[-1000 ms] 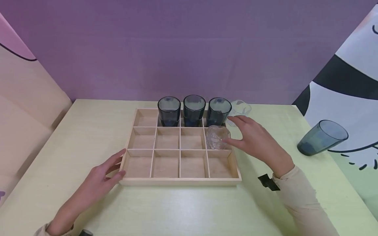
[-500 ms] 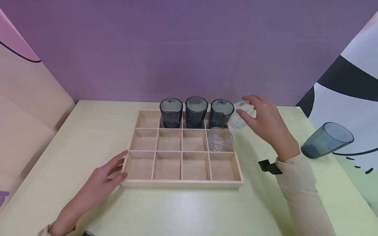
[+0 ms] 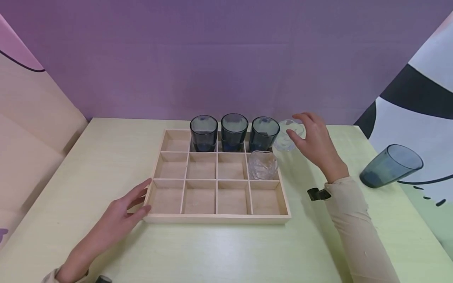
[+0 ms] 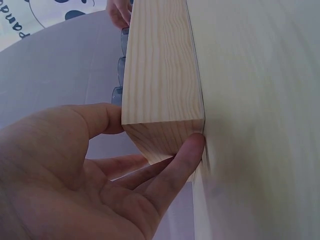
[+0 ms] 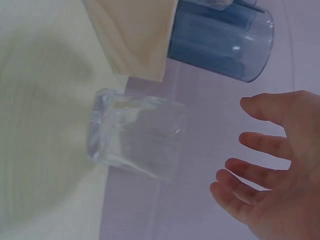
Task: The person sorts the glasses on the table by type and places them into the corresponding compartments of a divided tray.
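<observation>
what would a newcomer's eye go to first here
Probably the three dark cups lined up in the back row of the tray, standing out against its pale wood. Next, perhaps, the lone blue cup near the table's right edge. Then the right hand, open beside a clear cup just off the tray's back right corner.

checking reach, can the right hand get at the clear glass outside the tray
Probably yes: the right hand is close by, holding nothing, and the right wrist view shows nothing between it and the clear glass. The wooden tray lies left of the glass.
</observation>
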A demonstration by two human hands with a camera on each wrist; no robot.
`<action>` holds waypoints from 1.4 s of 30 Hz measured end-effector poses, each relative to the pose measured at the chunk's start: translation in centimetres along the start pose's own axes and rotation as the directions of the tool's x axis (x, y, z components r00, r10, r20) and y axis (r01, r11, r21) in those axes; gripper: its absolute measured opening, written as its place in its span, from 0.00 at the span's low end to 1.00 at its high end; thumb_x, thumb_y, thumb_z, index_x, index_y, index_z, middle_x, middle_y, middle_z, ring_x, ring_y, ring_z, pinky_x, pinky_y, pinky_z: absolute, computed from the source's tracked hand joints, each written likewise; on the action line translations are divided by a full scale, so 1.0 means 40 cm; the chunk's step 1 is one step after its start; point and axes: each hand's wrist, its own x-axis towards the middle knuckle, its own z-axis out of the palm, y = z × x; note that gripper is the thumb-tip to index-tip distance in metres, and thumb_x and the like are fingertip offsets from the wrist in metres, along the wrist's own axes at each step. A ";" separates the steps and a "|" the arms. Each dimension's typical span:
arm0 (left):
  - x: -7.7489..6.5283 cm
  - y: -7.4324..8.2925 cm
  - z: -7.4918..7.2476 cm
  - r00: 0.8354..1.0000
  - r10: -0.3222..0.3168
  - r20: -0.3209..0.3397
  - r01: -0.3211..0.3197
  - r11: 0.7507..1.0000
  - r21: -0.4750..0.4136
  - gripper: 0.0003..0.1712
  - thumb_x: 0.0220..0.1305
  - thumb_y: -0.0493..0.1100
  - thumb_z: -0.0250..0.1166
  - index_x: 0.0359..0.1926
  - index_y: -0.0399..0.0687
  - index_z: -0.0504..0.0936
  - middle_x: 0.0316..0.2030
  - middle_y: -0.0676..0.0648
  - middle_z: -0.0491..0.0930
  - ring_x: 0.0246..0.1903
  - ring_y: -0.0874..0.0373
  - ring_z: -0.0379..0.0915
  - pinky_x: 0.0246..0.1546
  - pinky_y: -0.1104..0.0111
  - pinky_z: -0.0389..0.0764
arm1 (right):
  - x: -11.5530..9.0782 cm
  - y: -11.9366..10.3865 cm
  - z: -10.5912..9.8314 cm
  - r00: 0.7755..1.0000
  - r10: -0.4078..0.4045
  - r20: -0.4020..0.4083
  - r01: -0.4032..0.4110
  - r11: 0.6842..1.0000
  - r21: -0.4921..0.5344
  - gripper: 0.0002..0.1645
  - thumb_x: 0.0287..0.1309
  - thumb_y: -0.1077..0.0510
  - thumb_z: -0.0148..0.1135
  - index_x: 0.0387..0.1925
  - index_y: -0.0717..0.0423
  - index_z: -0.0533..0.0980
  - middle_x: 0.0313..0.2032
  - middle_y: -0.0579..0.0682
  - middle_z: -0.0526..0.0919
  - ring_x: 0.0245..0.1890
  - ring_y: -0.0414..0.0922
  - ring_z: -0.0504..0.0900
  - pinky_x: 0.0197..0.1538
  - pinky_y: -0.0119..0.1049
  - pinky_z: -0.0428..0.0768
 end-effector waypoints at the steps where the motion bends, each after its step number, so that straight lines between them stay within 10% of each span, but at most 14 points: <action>1: 0.000 0.000 0.001 1.000 0.005 0.000 -0.005 1.000 -0.004 0.35 0.72 0.42 0.61 0.76 0.49 0.59 0.63 0.32 0.72 0.58 0.37 0.75 0.44 0.56 0.84 | 0.000 0.006 0.001 1.000 0.005 0.001 -0.005 1.000 0.005 0.26 0.64 0.59 0.64 0.60 0.68 0.72 0.60 0.66 0.72 0.64 0.64 0.65 0.66 0.60 0.62; 14: 0.001 0.001 0.002 1.000 0.004 0.010 -0.004 1.000 0.012 0.35 0.73 0.43 0.60 0.76 0.48 0.58 0.63 0.31 0.72 0.58 0.37 0.75 0.43 0.59 0.84 | 0.004 0.093 0.029 0.979 0.099 0.180 -0.108 0.993 0.043 0.36 0.64 0.69 0.50 0.73 0.64 0.58 0.70 0.69 0.59 0.70 0.68 0.57 0.66 0.66 0.58; 21: 0.000 0.004 -0.001 1.000 0.002 0.006 -0.002 1.000 0.007 0.35 0.73 0.43 0.60 0.77 0.49 0.58 0.63 0.32 0.72 0.58 0.37 0.75 0.43 0.58 0.84 | 0.008 0.115 0.064 0.958 0.157 0.240 -0.184 0.978 0.097 0.53 0.61 0.61 0.65 0.77 0.62 0.44 0.74 0.66 0.52 0.67 0.67 0.61 0.66 0.65 0.60; 29: 0.000 0.007 -0.003 1.000 0.009 0.007 -0.009 1.000 -0.009 0.36 0.73 0.41 0.60 0.76 0.47 0.58 0.62 0.31 0.73 0.58 0.38 0.75 0.42 0.59 0.84 | 0.005 0.133 0.103 0.957 0.228 0.181 -0.258 0.953 0.162 0.61 0.60 0.45 0.70 0.78 0.59 0.42 0.71 0.68 0.57 0.65 0.66 0.66 0.61 0.65 0.67; 42: -0.001 0.005 0.001 1.000 -0.007 0.017 0.007 1.000 -0.006 0.35 0.74 0.43 0.59 0.77 0.48 0.57 0.63 0.32 0.73 0.59 0.38 0.74 0.44 0.58 0.83 | 0.001 0.141 0.114 0.964 0.223 0.143 -0.247 0.951 0.185 0.51 0.62 0.49 0.69 0.74 0.69 0.53 0.63 0.71 0.68 0.61 0.65 0.70 0.57 0.59 0.74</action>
